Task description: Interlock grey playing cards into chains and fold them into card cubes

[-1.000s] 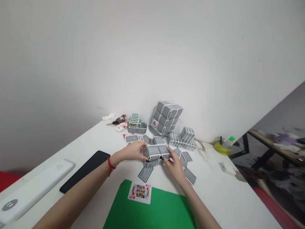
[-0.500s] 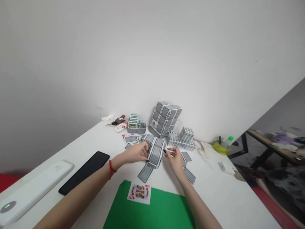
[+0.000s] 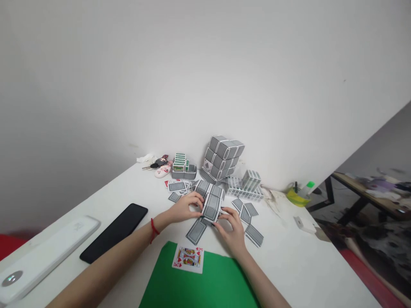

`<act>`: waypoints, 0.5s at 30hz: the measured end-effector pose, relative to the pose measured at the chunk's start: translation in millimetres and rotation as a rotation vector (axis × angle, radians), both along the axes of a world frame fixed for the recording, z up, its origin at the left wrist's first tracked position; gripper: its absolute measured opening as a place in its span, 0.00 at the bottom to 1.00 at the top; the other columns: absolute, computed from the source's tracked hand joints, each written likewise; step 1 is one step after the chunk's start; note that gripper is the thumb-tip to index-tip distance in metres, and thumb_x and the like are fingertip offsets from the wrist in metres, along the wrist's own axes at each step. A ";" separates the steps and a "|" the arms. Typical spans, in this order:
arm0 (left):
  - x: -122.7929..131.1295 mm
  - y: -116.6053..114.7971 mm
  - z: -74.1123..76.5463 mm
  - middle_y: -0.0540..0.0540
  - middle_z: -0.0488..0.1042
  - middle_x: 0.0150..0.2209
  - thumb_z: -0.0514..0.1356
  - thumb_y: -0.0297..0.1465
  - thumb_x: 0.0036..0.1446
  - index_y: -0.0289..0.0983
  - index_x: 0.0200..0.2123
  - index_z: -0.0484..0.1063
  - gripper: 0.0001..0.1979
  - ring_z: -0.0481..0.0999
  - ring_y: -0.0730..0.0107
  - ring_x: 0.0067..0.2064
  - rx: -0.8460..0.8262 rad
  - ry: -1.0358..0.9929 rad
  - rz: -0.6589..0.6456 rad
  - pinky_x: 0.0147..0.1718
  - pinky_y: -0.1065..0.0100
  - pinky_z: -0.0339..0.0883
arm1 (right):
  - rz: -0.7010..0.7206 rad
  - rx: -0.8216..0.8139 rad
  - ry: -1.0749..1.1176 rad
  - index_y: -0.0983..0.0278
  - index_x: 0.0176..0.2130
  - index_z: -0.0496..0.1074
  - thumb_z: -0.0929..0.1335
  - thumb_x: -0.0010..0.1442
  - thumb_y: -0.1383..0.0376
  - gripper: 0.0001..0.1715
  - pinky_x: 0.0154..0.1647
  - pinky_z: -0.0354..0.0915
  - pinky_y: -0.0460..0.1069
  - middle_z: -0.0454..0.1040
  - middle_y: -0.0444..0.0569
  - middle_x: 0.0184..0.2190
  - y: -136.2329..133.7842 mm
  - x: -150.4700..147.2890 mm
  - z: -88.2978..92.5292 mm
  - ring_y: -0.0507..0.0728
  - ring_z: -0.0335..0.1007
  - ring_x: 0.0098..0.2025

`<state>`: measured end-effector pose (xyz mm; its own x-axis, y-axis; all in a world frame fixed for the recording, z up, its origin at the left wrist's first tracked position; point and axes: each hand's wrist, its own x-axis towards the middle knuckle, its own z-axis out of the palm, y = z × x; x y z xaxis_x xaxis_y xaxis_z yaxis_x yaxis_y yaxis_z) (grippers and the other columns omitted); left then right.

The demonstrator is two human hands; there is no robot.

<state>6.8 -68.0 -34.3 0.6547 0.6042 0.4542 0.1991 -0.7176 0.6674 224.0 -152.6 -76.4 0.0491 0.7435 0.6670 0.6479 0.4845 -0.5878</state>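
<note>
A block folded from grey-backed playing cards [image 3: 212, 204] rests in the middle of the white table, between my hands. On its left side, my left hand [image 3: 189, 207] is closed, thumb and fingers pressing the edge. My right hand [image 3: 231, 229] grips the right side, with its thumb at the near lower corner and its fingers higher along the edge. A loose card [image 3: 196, 231] lies face down just in front of the block. Behind stands a taller stacked structure of folded cards [image 3: 223, 158]. The block's underside is hidden.
Loose cards [image 3: 254, 235] lie right of my right hand. A king of hearts [image 3: 188, 258] lies on a green sheet [image 3: 199, 288]. To the left are a black phone [image 3: 114, 233] and a long white device [image 3: 51, 256]. Card boxes [image 3: 251, 181] stand at the back.
My right hand has come nearer and changed from a pinch at the block's upper right side to a wider grip on its right side. The block has shifted slightly right.
</note>
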 end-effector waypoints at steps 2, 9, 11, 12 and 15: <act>1.2 -3.3 -3.7 0.44 0.68 0.42 0.63 0.35 0.49 0.37 0.31 0.71 0.08 0.68 0.65 0.47 0.029 -0.013 -0.005 0.48 0.64 0.62 | -0.011 0.001 -0.004 0.60 0.32 0.71 0.69 0.52 0.60 0.06 0.49 0.63 0.58 0.68 0.53 0.43 0.7 0.0 -3.2 0.60 0.66 0.47; 0.7 -8.5 -10.2 0.42 0.70 0.41 0.60 0.36 0.54 0.37 0.33 0.71 0.08 0.69 0.65 0.45 0.179 -0.014 0.049 0.45 0.64 0.63 | 0.007 0.021 -0.041 0.60 0.33 0.72 0.68 0.55 0.62 0.05 0.48 0.64 0.57 0.68 0.53 0.43 3.3 0.7 -7.0 0.60 0.66 0.47; -0.1 -7.9 -13.2 0.42 0.71 0.40 0.59 0.37 0.54 0.37 0.34 0.72 0.09 0.70 0.65 0.43 0.221 -0.001 0.065 0.43 0.64 0.64 | 0.013 0.018 -0.048 0.60 0.33 0.72 0.67 0.55 0.62 0.05 0.48 0.64 0.57 0.69 0.53 0.42 4.5 1.8 -7.2 0.60 0.67 0.46; -0.4 -7.5 -15.1 0.42 0.72 0.39 0.59 0.37 0.55 0.37 0.35 0.72 0.09 0.70 0.65 0.43 0.240 0.004 0.072 0.42 0.64 0.64 | 0.018 0.020 -0.047 0.60 0.33 0.72 0.67 0.55 0.62 0.05 0.47 0.65 0.57 0.69 0.53 0.41 5.1 2.1 -7.3 0.60 0.67 0.45; -0.1 -6.2 -21.5 0.41 0.73 0.38 0.58 0.37 0.55 0.37 0.35 0.73 0.10 0.71 0.65 0.41 0.291 0.005 0.089 0.40 0.64 0.65 | 0.033 0.031 -0.030 0.60 0.33 0.73 0.66 0.56 0.62 0.05 0.47 0.65 0.56 0.70 0.52 0.39 6.3 1.9 -7.8 0.59 0.68 0.44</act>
<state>6.7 -74.2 -55.8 0.6081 0.5042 0.6132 0.2724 -0.8580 0.4354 226.0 -146.3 -84.3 0.0047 0.7231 0.6908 0.6483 0.5237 -0.5527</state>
